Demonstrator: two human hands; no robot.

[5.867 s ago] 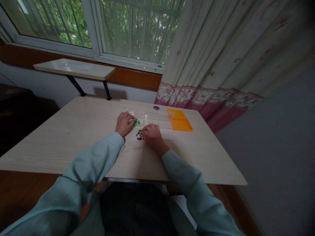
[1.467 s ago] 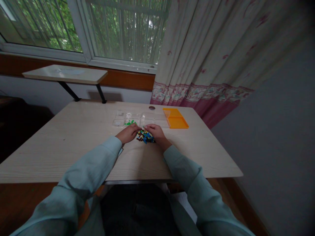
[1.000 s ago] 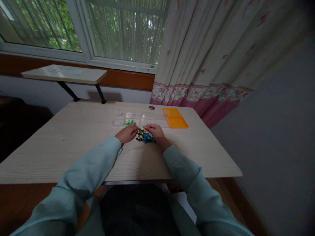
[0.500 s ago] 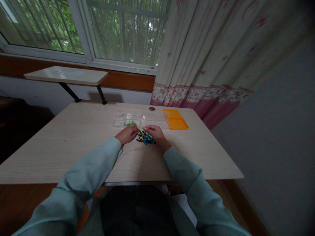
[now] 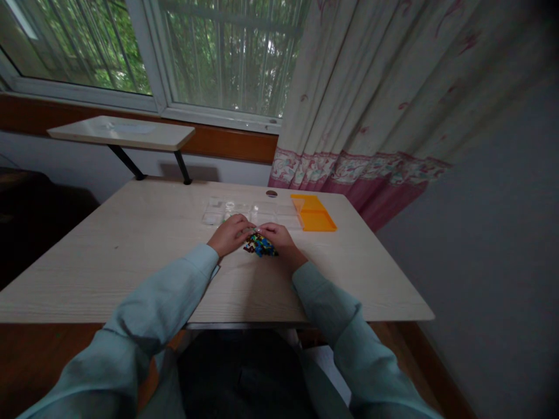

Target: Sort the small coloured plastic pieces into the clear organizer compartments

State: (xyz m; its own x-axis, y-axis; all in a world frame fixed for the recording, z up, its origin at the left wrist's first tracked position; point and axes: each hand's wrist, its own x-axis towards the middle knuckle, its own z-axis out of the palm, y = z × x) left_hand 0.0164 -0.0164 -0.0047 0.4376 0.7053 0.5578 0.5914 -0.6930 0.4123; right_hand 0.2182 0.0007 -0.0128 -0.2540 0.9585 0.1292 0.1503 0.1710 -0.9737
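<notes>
A small heap of coloured beads (image 5: pixel 259 245), blue, red, green and black, lies on the wooden table (image 5: pixel 131 250) between my hands. My left hand (image 5: pixel 228 234) rests just left of the heap with its fingers curled, reaching over the near edge of a clear compartment box (image 5: pixel 244 210). It hides the green pieces in that box. My right hand (image 5: pixel 277 237) sits at the heap's right side, fingers pinched together at the top of the heap. What either hand holds is too small to make out.
An orange lid (image 5: pixel 313 212) lies at the right end of the clear box. A small dark round spot (image 5: pixel 271 193) sits behind the box. A white shelf (image 5: pixel 122 131) stands under the window at the back left. A curtain (image 5: pixel 384 116) hangs at the right.
My left hand has shifted forward from the heap's left side onto the clear box, covering the green pieces. My right hand has stayed at the heap.
</notes>
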